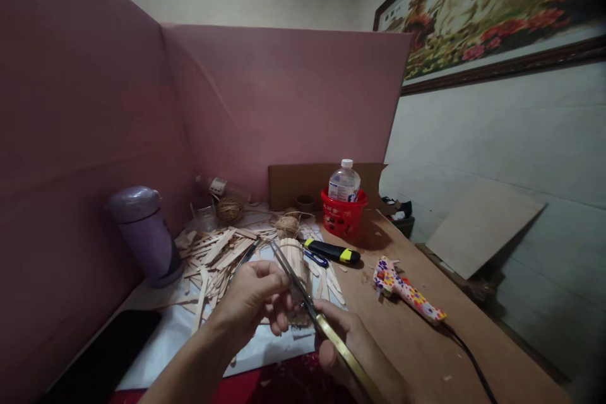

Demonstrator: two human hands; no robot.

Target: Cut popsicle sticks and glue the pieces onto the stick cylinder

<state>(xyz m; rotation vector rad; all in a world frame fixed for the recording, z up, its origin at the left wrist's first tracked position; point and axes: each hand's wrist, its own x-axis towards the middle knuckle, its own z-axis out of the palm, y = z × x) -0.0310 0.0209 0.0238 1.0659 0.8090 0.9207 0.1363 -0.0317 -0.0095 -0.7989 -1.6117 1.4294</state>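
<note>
My right hand (348, 341) grips a pair of scissors (310, 306) with brass-coloured handles, its blades pointing up and to the left. Close to the blades, my left hand (262, 297) has its thumb and fingers pinched together. What they hold, if anything, is too small to make out. Behind the blades stands a rounded piece built of wooden craft sticks (294, 254), partly hidden by the scissors and my left hand. Loose craft sticks (220, 252) lie heaped to the left, on white paper (156, 344).
A yellow-and-black utility knife (334, 251) and a flowered glue gun (407, 293) with a cord lie to the right. Behind are twine balls (287, 226) and a red bucket (343, 218) holding a plastic bottle (345, 183). A purple tumbler (149, 240) stands left, near a dark phone-like slab (106, 353).
</note>
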